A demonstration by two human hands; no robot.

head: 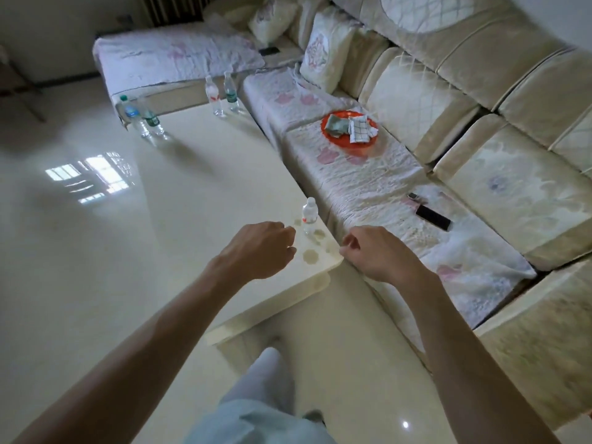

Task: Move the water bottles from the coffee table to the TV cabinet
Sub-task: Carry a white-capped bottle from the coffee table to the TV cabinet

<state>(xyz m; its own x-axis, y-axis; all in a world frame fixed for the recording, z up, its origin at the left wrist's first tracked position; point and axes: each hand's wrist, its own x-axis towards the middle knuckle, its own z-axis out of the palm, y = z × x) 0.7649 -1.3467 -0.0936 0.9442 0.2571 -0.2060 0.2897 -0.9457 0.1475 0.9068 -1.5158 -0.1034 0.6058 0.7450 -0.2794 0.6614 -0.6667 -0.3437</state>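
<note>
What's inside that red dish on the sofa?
The red dish holds a greenish cloth and a white checked cloth, both crumpled. They cover its bottom, so anything beneath is hidden.

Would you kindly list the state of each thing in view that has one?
Near bottle, upright, capped, on coffee table.
Far-left bottles, upright.
Far-right bottles, upright.
Left-hand grip, loosely curled, empty.
Right-hand grip, loosely curled, empty.
Orange tray, holding cloths, on sofa.
</note>
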